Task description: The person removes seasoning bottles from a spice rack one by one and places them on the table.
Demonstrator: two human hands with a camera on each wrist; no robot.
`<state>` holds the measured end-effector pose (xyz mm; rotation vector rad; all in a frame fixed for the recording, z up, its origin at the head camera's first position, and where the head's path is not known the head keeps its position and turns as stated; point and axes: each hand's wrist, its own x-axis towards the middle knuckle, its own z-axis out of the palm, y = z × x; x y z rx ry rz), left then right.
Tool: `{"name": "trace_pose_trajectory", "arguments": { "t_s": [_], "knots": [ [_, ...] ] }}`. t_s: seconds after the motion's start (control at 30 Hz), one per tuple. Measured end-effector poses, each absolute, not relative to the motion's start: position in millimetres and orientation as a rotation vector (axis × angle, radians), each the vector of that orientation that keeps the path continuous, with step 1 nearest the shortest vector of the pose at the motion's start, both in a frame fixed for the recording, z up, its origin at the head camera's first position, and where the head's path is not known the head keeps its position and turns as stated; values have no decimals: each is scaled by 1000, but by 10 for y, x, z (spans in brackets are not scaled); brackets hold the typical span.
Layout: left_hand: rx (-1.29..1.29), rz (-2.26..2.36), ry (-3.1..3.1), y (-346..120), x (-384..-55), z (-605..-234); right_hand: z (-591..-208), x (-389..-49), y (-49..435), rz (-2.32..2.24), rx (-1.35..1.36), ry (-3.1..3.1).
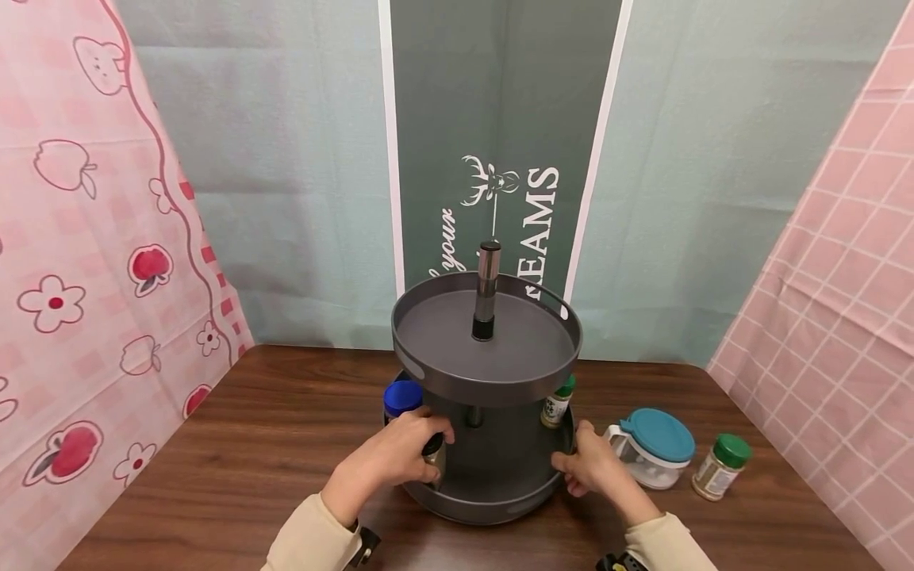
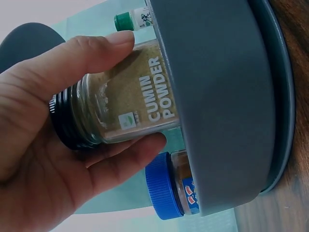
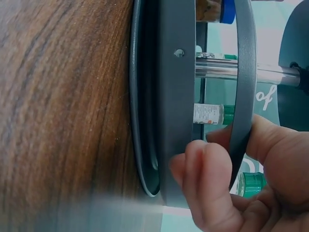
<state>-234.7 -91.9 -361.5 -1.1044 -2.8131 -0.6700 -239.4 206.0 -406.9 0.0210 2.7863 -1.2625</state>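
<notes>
A brown table (image 1: 307, 428) bears everything. Near its middle stands the rack (image 1: 493, 388), two round grey trays on a metal post (image 1: 488, 281); it looks stiff and probably unwieldy when loaded, best taken by the lower tray's rim or handle slot. There the right hand (image 1: 591, 461) grips, fingers curled about the rim at the right side. The left hand (image 1: 396, 454) is clamped on the cumin jar, thumb on one side and fingers on the other. To the right of the rack sits the tub (image 1: 651, 469), teal-lidded, with a white handle. The blue-lidded jar (image 1: 403, 395) stands in the lower tray at the left. The cumin jar (image 2: 130, 96) is at the lower tray's near left, its base hidden behind the tray wall, so I cannot tell whether it touches the floor. Its glassy sides should be rigid, perhaps slippery and breakable, modest in weight; a grip across the body, below the black lid, seems soundest. Smallest are the green-lidded jars, one in the lower tray (image 1: 555, 406), one beside the tub (image 1: 721, 469).
</notes>
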Motion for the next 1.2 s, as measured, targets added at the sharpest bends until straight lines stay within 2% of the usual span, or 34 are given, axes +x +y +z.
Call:
{"name": "trace_pose_trajectory", "arguments": {
  "t_s": [0.77, 1.2],
  "knots": [
    [-1208, -629, -2834, -899, -2406, -3523, -4054, -2397, 2062, -1211, 2, 2842],
    [-1286, -569, -2787, -892, -2333, -3168, -4054, -2393, 2059, -1224, 14, 2823]
  ]
}}
